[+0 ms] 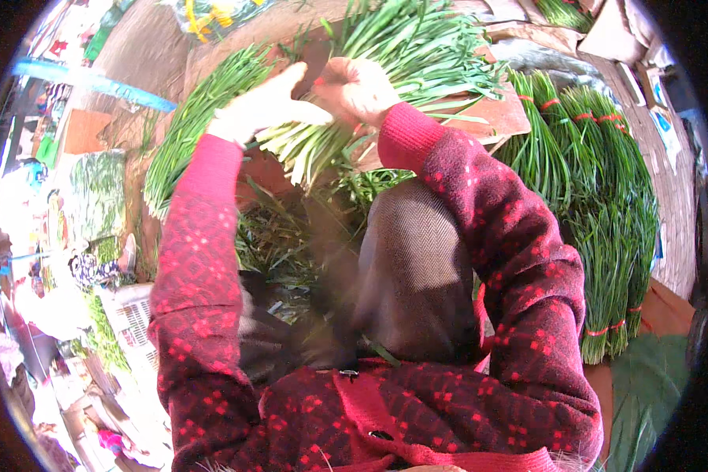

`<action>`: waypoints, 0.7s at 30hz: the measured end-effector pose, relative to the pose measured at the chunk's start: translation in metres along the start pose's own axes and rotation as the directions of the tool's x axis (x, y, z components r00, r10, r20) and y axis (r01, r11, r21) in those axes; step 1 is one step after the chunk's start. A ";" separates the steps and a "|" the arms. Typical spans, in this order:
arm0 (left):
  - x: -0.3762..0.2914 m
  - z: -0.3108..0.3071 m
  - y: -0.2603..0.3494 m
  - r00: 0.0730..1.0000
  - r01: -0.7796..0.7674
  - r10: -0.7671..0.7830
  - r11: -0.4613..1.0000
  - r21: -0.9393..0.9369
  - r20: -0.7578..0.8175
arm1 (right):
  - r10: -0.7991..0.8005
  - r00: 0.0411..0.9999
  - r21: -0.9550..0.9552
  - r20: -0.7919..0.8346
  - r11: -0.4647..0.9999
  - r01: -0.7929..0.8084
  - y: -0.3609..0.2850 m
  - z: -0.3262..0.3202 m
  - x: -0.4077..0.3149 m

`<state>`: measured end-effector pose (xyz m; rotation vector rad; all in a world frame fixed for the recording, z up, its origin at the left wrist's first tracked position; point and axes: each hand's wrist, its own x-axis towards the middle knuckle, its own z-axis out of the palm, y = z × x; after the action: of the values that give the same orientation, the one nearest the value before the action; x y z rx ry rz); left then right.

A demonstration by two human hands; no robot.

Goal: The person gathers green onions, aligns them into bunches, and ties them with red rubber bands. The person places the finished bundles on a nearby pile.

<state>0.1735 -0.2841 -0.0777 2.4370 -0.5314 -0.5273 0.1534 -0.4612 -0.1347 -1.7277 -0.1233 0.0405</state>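
A loose bunch of green chives or similar leafy stalks (416,56) lies on a reddish board, its pale cut ends (306,147) pointing towards me. My left hand (265,106) is over the left side of those ends, thumb and fingers spread, with nothing seen in it. Close beside it, my right hand (360,88) is curled above the bunch, its fingertips drawn together. A small red spot shows at those fingertips, but blur and glare hide whether they pinch something. Left of my left hand lies another loose pile of green stalks (212,106).
Several bunches tied with red bands (602,147) are stacked at the right. The reddish board's corner (510,115) juts out near my right forearm. Leaf scraps (283,236) litter the ground before my knee (419,236). A white plastic crate (135,318) stands at the left.
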 end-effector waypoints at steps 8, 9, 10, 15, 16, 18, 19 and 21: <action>0.010 0.068 0.003 0.954 -0.046 0.148 0.931 0.363 -0.259 | -0.188 0.960 -0.191 -0.208 0.970 0.149 0.000 0.017 -0.008; 0.013 0.071 0.001 0.961 -0.110 0.185 0.939 0.326 -0.206 | -0.322 0.925 -0.326 -0.201 0.913 0.247 0.002 0.016 -0.009; 0.015 0.075 0.000 0.906 -0.242 0.326 0.923 0.300 -0.270 | -0.383 0.910 -0.362 -0.160 0.880 0.306 0.003 0.017 -0.006; 0.006 0.082 0.009 0.933 0.227 -0.088 0.898 0.378 -0.350 | -0.591 0.806 -0.583 0.026 0.646 0.492 0.009 0.017 0.002; 0.002 0.082 0.011 0.923 0.229 -0.070 0.890 0.394 -0.379 | -0.697 0.716 -0.586 0.039 0.564 0.581 0.010 0.017 0.003; -0.001 0.083 0.012 0.928 0.219 -0.085 0.911 0.348 -0.362 | -0.829 0.556 -0.620 0.061 0.404 0.672 0.012 0.018 0.004; 0.000 0.082 0.011 0.926 0.231 -0.104 0.916 0.327 -0.363 | -0.792 0.606 -0.596 0.077 0.450 0.665 0.013 0.018 0.004; 0.000 0.085 0.005 0.897 0.157 0.022 0.917 0.365 -0.441 | -0.619 0.775 -0.562 0.128 0.599 0.571 0.013 0.021 0.004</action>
<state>0.1320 -0.3260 -0.1385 2.8462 -0.3823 0.1332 0.1563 -0.4418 -0.1506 -2.2057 -0.7242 -0.6364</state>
